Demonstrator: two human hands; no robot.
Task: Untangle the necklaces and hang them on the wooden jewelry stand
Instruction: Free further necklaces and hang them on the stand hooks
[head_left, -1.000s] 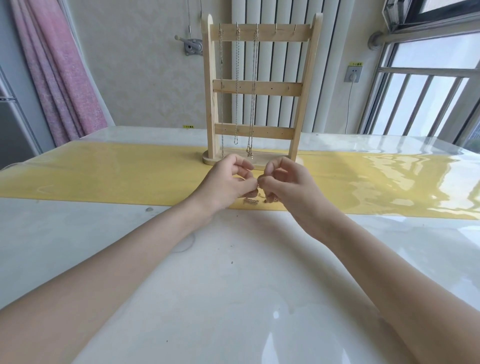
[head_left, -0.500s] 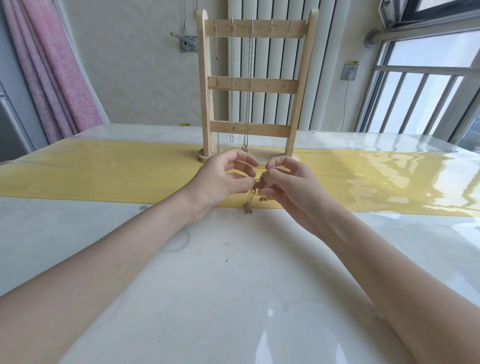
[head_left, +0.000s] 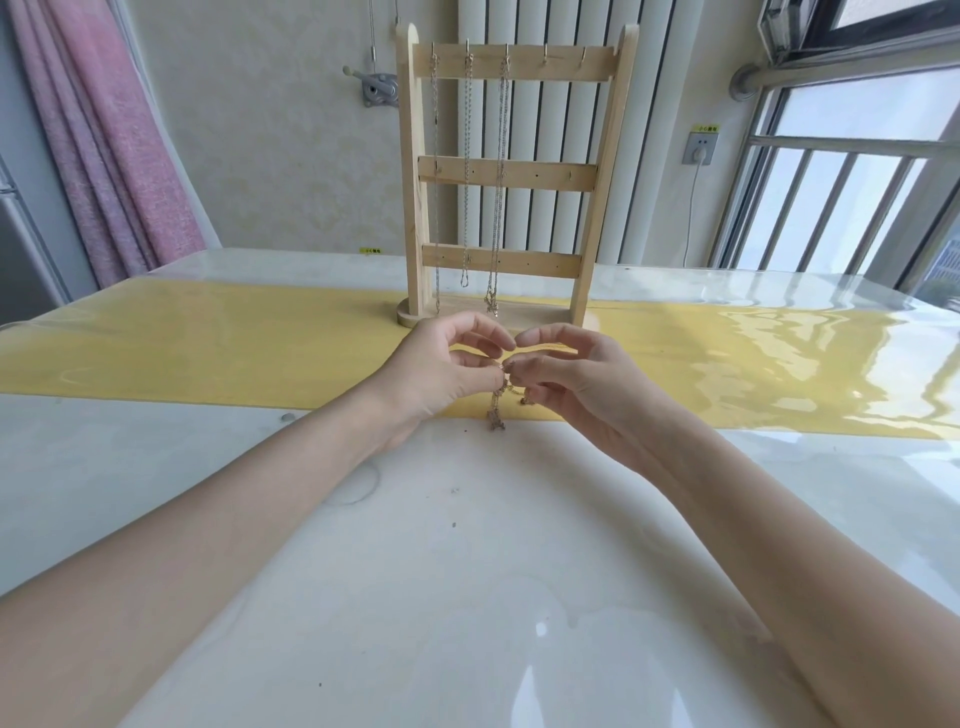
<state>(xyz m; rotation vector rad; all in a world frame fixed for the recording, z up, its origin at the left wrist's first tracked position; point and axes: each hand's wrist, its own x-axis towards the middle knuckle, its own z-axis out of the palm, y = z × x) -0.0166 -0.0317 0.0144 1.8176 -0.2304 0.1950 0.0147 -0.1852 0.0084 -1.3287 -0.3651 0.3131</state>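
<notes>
A wooden jewelry stand (head_left: 511, 174) stands upright on the yellow runner, with three thin chains (head_left: 500, 171) hanging from its top-bar hooks. Just in front of its base, my left hand (head_left: 441, 371) and my right hand (head_left: 569, 374) meet fingertip to fingertip. Both pinch a small gold necklace (head_left: 496, 410) between thumb and fingers. A tangled length of that chain dangles below my fingers, just above the table surface. The two rightmost hooks on the top bar carry nothing.
The glossy white table (head_left: 467, 597) has a yellow runner (head_left: 208, 348) across its middle. A pink curtain (head_left: 104, 140) hangs at the far left, a radiator stands behind the stand, and a barred window (head_left: 831, 197) is at the right.
My hands have lifted slightly and my fingers have spread wider. More of the gold chain now hangs down below them.
</notes>
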